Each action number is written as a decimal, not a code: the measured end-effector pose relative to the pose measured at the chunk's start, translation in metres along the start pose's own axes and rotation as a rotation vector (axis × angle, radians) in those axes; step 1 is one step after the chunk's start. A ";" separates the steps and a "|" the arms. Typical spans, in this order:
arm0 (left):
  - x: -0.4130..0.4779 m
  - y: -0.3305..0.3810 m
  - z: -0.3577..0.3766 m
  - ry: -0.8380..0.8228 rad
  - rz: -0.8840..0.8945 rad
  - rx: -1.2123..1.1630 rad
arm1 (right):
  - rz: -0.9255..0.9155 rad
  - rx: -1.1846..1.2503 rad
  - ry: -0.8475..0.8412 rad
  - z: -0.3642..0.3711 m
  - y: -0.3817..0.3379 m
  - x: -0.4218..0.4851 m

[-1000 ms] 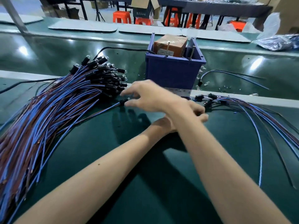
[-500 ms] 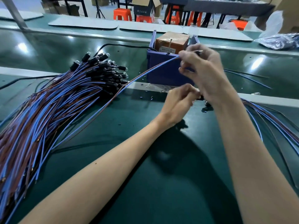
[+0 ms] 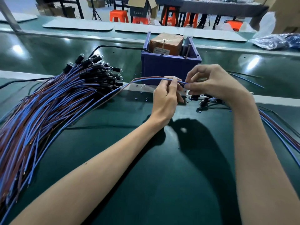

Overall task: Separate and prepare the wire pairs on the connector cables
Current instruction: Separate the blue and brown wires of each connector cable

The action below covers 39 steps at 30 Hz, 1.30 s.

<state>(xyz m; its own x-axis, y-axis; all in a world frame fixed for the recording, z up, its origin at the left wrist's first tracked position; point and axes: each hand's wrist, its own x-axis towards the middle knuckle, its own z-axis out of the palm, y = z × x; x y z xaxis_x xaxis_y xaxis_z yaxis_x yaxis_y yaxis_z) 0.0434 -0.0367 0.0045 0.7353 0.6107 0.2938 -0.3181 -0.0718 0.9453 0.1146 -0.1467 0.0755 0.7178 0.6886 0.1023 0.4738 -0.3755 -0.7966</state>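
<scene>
- A blue plastic box (image 3: 168,69) stands on the dark green table (image 3: 162,184).
- Just in front of the box, the left hand (image 3: 167,96) pinches a thin blue and brown wire pair (image 3: 146,79).
- The right hand (image 3: 212,83), also in front of the box, pinches the end of the same pair with its fingertips.
- The pair hangs above the table.
- A big pile of blue and brown cables with black ends (image 3: 56,103) lies left of the box.
- A few more cables (image 3: 276,129) lie to its right.

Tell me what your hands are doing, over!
Left hand pinching blue-and-brown wire pair. Right hand pinching it too. Cable pile left, clear of hands.
</scene>
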 end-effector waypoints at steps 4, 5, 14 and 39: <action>0.002 -0.003 -0.001 -0.002 -0.014 0.057 | -0.030 -0.190 -0.019 0.009 0.000 0.005; 0.002 -0.004 -0.001 -0.005 -0.014 0.060 | -0.050 -0.186 0.014 0.010 0.001 0.006; 0.000 0.012 0.005 0.185 0.012 -0.087 | -0.063 0.273 0.224 0.028 -0.015 0.016; 0.078 0.072 0.016 0.011 0.157 0.728 | 0.130 0.687 0.829 0.059 -0.038 0.055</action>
<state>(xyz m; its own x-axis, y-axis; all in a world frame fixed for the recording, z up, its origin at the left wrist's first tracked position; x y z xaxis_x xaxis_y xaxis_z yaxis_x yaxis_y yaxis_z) 0.0871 -0.0074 0.0981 0.7064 0.5582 0.4353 0.0607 -0.6605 0.7484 0.1057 -0.0575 0.0765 0.9853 -0.0619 0.1589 0.1680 0.1897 -0.9674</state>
